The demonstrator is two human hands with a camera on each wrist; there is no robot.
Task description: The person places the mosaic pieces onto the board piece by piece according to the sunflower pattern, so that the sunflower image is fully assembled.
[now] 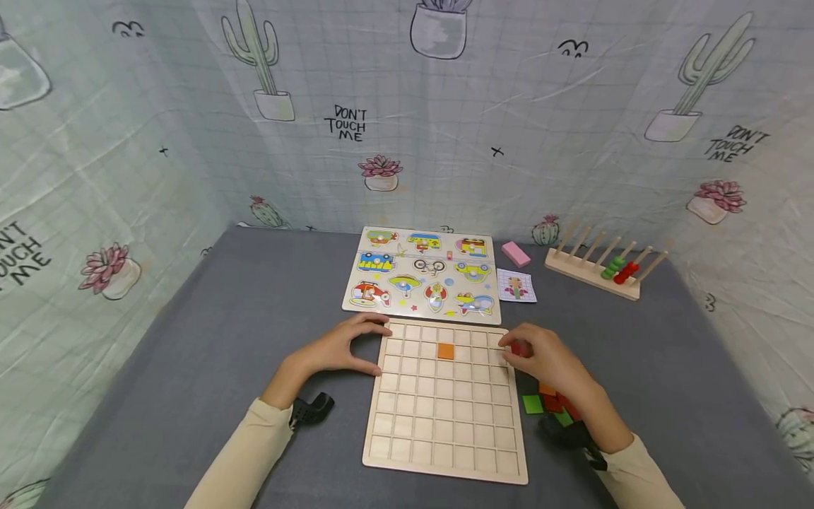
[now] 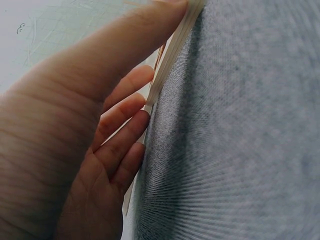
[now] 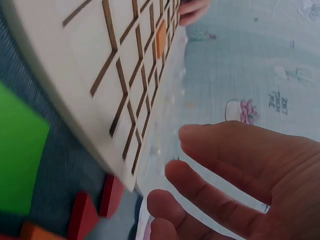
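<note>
A wooden grid board (image 1: 445, 403) lies on the table, with one orange square tile (image 1: 446, 351) in a cell of its second row. At the board's upper left edge, my left hand (image 1: 343, 346) rests with fingertips by the corner and thumb lower down the side. The left wrist view shows those fingers (image 2: 125, 125) extended along the board's rim. My right hand (image 1: 540, 357) hovers by the upper right edge, with a gap between thumb and fingers. Nothing shows between them in the right wrist view. Red pieces (image 3: 82, 212) and a green tile (image 3: 17, 155) lie beside the board, below this hand.
Behind the grid board lies a vehicle peg puzzle (image 1: 420, 276). To its right are a pink block (image 1: 516, 254), a small picture card (image 1: 516, 285) and a wooden peg rack (image 1: 591, 274) with green and red beads. A printed cloth (image 1: 432, 141) hangs behind the grey table (image 1: 254, 297).
</note>
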